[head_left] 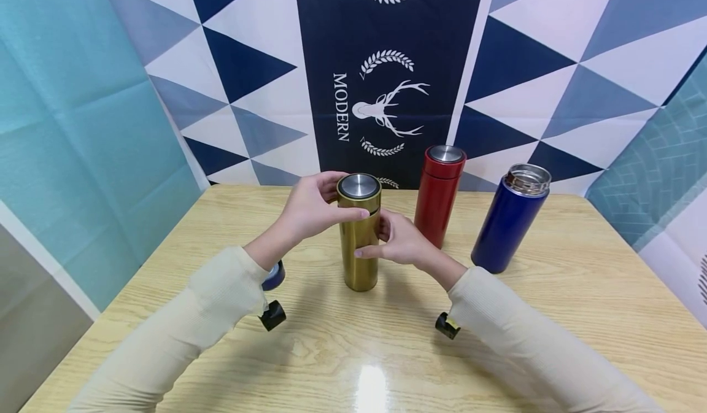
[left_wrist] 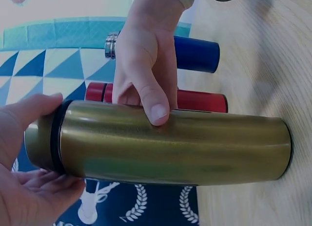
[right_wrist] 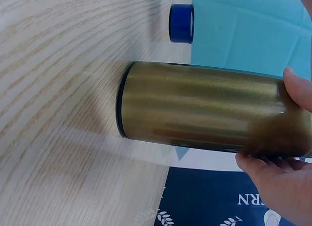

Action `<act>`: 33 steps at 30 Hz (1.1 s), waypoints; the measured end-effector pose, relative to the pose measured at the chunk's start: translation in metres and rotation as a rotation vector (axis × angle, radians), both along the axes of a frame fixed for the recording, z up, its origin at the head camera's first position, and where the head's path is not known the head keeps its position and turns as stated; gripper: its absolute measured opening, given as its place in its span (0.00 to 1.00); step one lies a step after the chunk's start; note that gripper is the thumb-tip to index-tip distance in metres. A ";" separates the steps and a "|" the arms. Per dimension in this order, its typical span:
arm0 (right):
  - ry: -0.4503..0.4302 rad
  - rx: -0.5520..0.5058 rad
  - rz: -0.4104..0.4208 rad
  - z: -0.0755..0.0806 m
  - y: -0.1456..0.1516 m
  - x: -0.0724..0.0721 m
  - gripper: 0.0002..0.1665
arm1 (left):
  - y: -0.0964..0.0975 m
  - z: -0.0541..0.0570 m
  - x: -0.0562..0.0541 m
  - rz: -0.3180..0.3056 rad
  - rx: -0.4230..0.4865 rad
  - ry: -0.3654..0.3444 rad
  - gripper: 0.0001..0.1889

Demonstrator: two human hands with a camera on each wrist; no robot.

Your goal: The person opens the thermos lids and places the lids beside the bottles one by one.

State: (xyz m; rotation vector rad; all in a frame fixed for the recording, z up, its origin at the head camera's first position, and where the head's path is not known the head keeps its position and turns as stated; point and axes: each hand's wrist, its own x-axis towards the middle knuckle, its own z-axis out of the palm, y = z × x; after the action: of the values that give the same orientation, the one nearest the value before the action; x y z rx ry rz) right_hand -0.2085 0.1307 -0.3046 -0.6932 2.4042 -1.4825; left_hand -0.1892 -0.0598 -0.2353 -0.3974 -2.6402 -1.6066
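Observation:
A gold thermos flask (head_left: pixel 361 247) stands upright on the wooden table, its steel-topped lid (head_left: pixel 359 186) seated on the body. My left hand (head_left: pixel 317 207) grips it at the lid, thumb along the near side and fingers behind. Lower down, my right hand (head_left: pixel 405 241) holds the body, its thumb (left_wrist: pixel 158 114) lying against the gold wall in the left wrist view. The black ring (left_wrist: pixel 57 137) between lid and body shows there too. Right of the hands stand a red flask (head_left: pixel 439 198) with its lid on and a blue flask (head_left: pixel 508 223) with a bare steel mouth.
A blue lid (right_wrist: pixel 181 24) lies on the table (head_left: pixel 320 351) to the left, partly hidden behind my left wrist in the head view. Black wrist mounts hang below both sleeves. A patterned cloth (head_left: pixel 381 45) backs the table's far edge.

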 end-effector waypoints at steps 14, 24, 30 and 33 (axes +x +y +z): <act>0.002 0.015 -0.015 0.002 0.001 0.001 0.43 | 0.014 -0.002 0.017 0.179 -0.132 0.210 0.35; 0.015 0.009 -0.011 0.004 0.002 0.000 0.42 | -0.019 0.002 -0.031 -0.252 0.061 -0.170 0.36; -0.006 -0.001 -0.009 0.001 0.000 0.000 0.43 | -0.037 -0.005 -0.060 -0.538 0.177 -0.209 0.40; -0.013 0.011 -0.013 0.002 -0.001 0.001 0.44 | -0.037 -0.008 -0.065 -0.597 0.211 -0.191 0.41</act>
State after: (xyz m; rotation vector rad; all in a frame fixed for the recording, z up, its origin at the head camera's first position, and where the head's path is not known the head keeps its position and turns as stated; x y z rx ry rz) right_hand -0.2077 0.1300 -0.3029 -0.6644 2.4102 -1.4727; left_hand -0.2543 -0.0971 -0.2429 -1.1596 -2.5850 -2.1478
